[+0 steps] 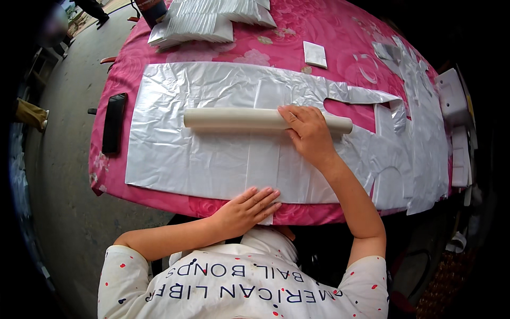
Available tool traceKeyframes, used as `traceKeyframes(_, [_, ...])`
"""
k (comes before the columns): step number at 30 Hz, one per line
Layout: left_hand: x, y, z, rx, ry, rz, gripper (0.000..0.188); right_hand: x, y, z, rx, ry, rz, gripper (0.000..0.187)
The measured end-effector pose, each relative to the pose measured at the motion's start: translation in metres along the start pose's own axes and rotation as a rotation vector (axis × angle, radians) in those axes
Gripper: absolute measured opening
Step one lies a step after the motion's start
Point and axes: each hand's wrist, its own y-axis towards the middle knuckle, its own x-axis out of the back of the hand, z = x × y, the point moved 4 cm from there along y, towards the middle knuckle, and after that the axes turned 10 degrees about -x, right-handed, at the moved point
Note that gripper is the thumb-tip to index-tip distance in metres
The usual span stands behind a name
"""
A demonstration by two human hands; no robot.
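A wide stack or layer of white plastic carrier bags (175, 162) lies flat and slightly wrinkled in front of me, its cut-out handles to the right. Across its middle rests a long off-white tube (231, 118). Curled over the tube right of its centre is my right hand (311, 133), fingers on top and thumb on the near side. My left hand (245, 212) lies flat at the near edge, fingers stretched over the end of a narrow plastic strip (261, 154) that runs beneath the tube.
Beneath everything is a pink flowered tablecloth (319, 215). A black phone (114, 123) lies at the left edge. Folded white plastic packs (204, 24) are stacked at the back, with one small folded packet (315, 54) apart. Loose plastic sheets (427, 143) cover the right end.
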Motion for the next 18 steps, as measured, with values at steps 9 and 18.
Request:
traceKeyframes(9, [0.017, -0.022, 0.018, -0.130, -0.256, -0.091, 0.046, -0.007, 0.006, 0.002, 0.009, 0.091, 0.033, 0.052])
traceKeyframes(18, [0.025, -0.035, 0.032, -0.175, -0.538, -0.408, 0.035, -0.006, -0.072, 0.062, 0.089, 0.358, 0.401, 0.053])
